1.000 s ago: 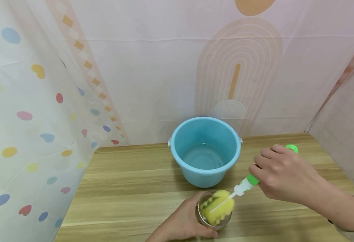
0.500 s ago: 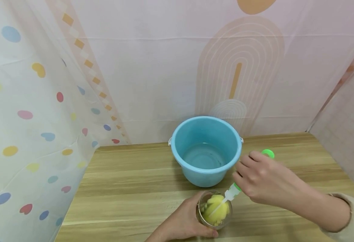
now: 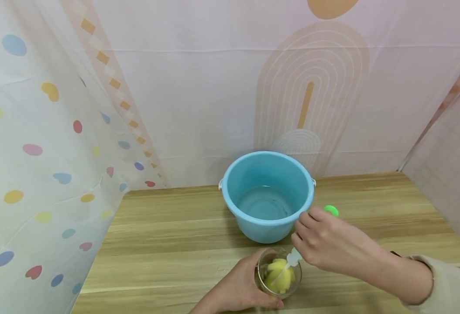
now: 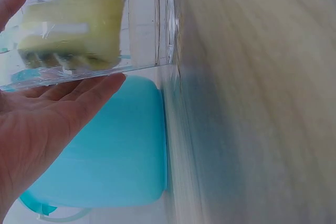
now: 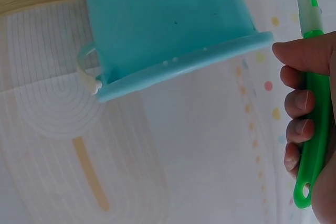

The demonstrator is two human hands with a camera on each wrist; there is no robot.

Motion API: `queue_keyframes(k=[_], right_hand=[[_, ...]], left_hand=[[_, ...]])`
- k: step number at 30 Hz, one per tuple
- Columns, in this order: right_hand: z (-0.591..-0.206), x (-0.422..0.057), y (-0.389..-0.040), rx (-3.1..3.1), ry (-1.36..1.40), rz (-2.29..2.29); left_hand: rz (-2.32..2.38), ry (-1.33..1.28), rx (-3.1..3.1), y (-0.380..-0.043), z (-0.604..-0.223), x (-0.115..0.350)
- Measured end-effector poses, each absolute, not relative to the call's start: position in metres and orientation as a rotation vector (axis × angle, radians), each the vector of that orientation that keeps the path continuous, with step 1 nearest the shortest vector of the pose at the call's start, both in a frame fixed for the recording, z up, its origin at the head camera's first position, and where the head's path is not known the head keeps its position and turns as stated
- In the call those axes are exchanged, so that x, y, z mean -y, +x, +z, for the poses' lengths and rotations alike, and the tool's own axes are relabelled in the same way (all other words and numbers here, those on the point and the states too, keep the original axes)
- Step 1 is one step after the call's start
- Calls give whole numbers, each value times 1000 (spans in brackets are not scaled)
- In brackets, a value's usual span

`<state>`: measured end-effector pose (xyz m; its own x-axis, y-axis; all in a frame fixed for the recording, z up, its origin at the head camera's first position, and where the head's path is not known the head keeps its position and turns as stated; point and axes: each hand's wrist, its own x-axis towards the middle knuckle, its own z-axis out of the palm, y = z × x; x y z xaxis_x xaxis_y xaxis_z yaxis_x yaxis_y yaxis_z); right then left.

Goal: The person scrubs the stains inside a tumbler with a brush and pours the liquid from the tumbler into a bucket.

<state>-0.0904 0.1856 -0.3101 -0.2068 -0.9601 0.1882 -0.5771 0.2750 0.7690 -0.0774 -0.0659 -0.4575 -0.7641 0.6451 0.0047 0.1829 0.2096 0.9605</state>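
Observation:
A clear drinking glass (image 4: 144, 27) stands with its base against the wooden table. My left hand (image 3: 239, 285) holds it round the side, thumb and fingers on opposite sides. The yellow sponge head of a bottle brush (image 3: 280, 279) sits inside the glass, above its thick bottom. My right hand (image 3: 328, 244) grips the brush's green handle (image 5: 316, 108); the fingers wrap round it in the right wrist view. The handle slants up and away to the right from the rim, and its looped green end shows past the hand.
A light blue bucket (image 3: 265, 230) with shallow water in it stands just behind the glass and near my right hand. The wooden table (image 3: 167, 235) stretches to both sides. Patterned cloth (image 3: 198, 100) hangs behind and at the sides.
My right hand has moved left and down toward the glass, and the sponge head has gone deeper inside it. The left hand and the glass have kept their place.

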Motion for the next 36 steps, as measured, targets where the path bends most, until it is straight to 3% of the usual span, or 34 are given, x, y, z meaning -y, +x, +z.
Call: queue_keyframes(k=[36], right_hand=[[-326, -156, -95, 1785, 1287, -1044]], left_hand=[[1624, 881, -2070, -78, -458, 64]])
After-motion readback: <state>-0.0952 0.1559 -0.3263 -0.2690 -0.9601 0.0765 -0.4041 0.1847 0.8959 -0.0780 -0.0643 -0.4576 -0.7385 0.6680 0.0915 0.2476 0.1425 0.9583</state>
